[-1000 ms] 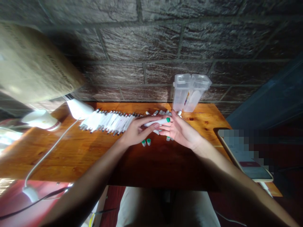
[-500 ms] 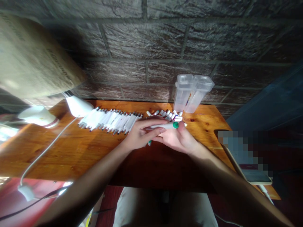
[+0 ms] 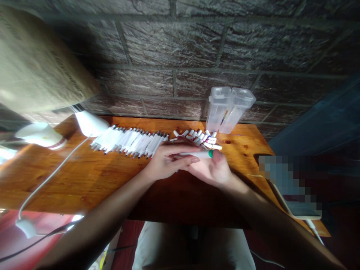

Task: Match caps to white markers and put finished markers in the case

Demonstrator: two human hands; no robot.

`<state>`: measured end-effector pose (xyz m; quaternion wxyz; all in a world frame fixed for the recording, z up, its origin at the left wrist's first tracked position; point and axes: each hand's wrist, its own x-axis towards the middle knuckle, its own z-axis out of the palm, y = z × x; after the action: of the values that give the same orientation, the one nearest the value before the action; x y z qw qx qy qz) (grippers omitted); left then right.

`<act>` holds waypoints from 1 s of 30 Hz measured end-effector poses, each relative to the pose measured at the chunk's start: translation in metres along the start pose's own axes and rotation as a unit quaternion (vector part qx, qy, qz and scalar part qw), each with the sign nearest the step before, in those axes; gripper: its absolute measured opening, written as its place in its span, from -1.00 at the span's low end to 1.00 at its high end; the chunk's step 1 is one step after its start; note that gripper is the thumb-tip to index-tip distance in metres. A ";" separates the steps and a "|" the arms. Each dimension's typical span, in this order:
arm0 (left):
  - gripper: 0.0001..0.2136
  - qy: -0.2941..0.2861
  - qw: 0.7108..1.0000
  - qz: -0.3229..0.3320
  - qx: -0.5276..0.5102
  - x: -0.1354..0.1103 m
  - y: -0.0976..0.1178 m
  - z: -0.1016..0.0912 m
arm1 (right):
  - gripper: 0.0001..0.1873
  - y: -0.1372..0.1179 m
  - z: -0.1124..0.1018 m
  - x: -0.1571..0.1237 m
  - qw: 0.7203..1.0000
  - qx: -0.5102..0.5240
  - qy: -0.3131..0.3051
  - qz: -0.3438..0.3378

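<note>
The left hand (image 3: pixel 163 161) pinches a white marker (image 3: pixel 194 154) with a green end, above the table (image 3: pixel 92 180). The right hand (image 3: pixel 215 172) has its thumb at the green end; its fingers are hidden, so its grip is hard to tell. The hands partly block the small white caps (image 3: pixel 200 137) behind. Two clear boxes (image 3: pixel 218 112) stand near the wall (image 3: pixel 194 45); what's inside is unclear. Many pens (image 3: pixel 129 141) lie left, near a lamp (image 3: pixel 47 60).
</note>
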<state>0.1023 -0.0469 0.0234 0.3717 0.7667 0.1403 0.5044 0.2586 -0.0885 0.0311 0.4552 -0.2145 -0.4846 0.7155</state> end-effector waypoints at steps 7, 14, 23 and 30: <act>-0.74 -0.006 0.999 0.035 0.033 0.002 0.002 0.002 | -0.35 0.002 0.003 -0.001 0.997 0.065 0.030 -0.007; -0.73 -0.012 0.998 0.028 0.062 0.000 -0.002 0.003 | -0.37 0.003 0.003 0.000 0.997 0.058 0.037 -0.018; -0.73 0.028 0.994 -0.017 0.109 0.005 -0.006 -0.008 | -0.51 -0.016 -0.016 0.000 0.985 -0.089 0.142 -0.034; -0.67 0.000 0.985 -0.085 0.152 0.004 -0.013 -0.016 | -0.68 -0.031 -0.032 -0.007 0.928 -0.272 0.222 -0.121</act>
<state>0.0921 -0.0286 0.0208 0.2922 0.7995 0.2802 0.4438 0.2998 -0.0752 0.0439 0.5590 -0.4231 -0.5692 0.4296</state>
